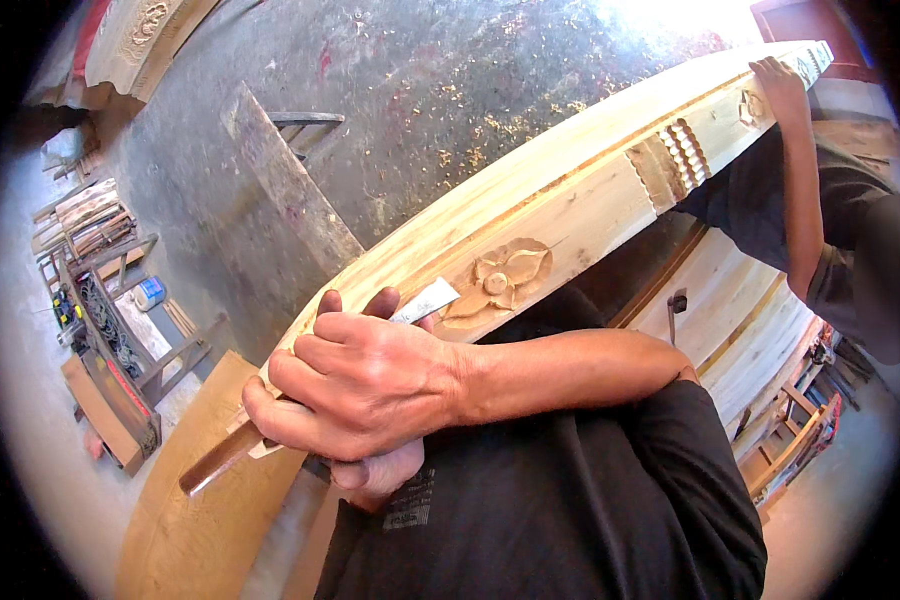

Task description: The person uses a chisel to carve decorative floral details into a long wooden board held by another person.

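Your right hand (360, 375): grip closed around the handle of a chisel (432, 300), its flared blade pointing up and right. Your left hand (385, 472) lies beneath, largely covered; cannot tell how its grip is set. The chisel is over the near part of a long pale carved board (590, 215), blade end just left of a flower relief (500, 280); contact with the wood cannot be confirmed. Writing: dark marks on the blade, too small to make out; a grey printed block (410, 505) on your black shirt (570, 500); a blue-and-white label on a tub (149, 293) at far left. Co-worker's hand (778, 85) rests on the board's far end.
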Demonstrator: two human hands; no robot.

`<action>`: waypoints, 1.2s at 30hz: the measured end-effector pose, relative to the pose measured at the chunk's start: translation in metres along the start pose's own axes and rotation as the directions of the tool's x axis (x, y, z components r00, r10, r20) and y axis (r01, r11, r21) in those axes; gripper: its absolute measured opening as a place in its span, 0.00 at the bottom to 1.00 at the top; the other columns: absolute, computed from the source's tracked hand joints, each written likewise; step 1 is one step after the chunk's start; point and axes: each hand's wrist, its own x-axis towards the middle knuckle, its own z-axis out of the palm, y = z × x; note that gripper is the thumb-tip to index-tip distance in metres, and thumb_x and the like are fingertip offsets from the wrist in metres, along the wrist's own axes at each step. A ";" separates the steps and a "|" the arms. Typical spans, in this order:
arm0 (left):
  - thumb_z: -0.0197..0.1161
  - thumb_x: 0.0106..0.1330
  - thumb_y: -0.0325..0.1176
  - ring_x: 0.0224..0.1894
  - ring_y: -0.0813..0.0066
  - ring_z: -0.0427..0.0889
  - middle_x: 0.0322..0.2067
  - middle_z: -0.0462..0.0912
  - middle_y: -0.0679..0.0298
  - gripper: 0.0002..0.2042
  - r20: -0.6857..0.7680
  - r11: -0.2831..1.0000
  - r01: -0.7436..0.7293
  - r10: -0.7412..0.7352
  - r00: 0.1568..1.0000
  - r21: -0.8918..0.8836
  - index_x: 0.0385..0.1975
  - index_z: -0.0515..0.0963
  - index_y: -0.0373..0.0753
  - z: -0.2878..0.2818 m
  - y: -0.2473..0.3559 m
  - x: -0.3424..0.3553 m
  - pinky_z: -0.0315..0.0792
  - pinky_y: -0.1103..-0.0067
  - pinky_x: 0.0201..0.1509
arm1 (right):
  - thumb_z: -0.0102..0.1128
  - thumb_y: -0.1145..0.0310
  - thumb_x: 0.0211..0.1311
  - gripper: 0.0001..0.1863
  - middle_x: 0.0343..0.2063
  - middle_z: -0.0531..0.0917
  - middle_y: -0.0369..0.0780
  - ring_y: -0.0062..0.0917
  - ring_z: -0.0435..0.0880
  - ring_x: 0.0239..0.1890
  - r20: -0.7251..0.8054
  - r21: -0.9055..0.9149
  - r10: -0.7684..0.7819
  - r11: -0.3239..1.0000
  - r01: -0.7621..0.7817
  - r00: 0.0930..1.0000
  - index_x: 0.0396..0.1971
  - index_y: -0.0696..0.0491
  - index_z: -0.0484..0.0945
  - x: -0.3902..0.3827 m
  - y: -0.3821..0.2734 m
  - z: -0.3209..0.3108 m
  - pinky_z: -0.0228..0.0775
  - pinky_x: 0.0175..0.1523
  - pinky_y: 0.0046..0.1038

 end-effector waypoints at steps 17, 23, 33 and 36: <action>0.75 0.56 0.59 0.64 0.68 0.73 0.60 0.74 0.60 0.51 0.026 0.999 0.032 -0.033 0.999 0.036 0.72 0.60 0.32 0.003 -0.001 -0.004 0.71 0.68 0.65 | 0.64 0.61 0.51 0.17 0.23 0.71 0.33 0.23 0.80 0.23 0.065 0.096 -0.136 0.987 0.130 0.989 0.38 0.54 0.77 -0.004 0.027 -0.013 0.75 0.29 0.31; 0.74 0.56 0.58 0.64 0.68 0.73 0.60 0.73 0.60 0.50 0.028 0.998 0.042 -0.044 0.999 0.054 0.72 0.59 0.32 0.006 -0.002 -0.001 0.71 0.69 0.65 | 0.60 0.57 0.55 0.18 0.25 0.71 0.36 0.28 0.81 0.26 0.026 0.098 -0.070 0.993 0.067 0.997 0.39 0.54 0.76 -0.005 0.021 -0.007 0.76 0.32 0.35; 0.72 0.56 0.57 0.63 0.69 0.73 0.59 0.73 0.61 0.49 0.024 0.995 0.060 -0.062 0.998 0.076 0.72 0.59 0.33 0.010 -0.002 0.002 0.71 0.69 0.64 | 0.57 0.53 0.56 0.26 0.30 0.76 0.39 0.33 0.82 0.31 -0.207 0.010 0.285 0.957 -0.289 0.936 0.49 0.57 0.77 0.003 -0.029 -0.003 0.78 0.42 0.40; 0.71 0.56 0.57 0.63 0.69 0.73 0.59 0.73 0.61 0.49 0.020 0.995 0.067 -0.068 0.997 0.076 0.72 0.59 0.33 0.010 -0.002 0.004 0.72 0.69 0.64 | 0.59 0.56 0.55 0.25 0.29 0.75 0.38 0.29 0.81 0.31 -0.108 0.030 0.150 0.989 -0.147 0.983 0.48 0.57 0.77 -0.003 -0.014 -0.001 0.77 0.39 0.36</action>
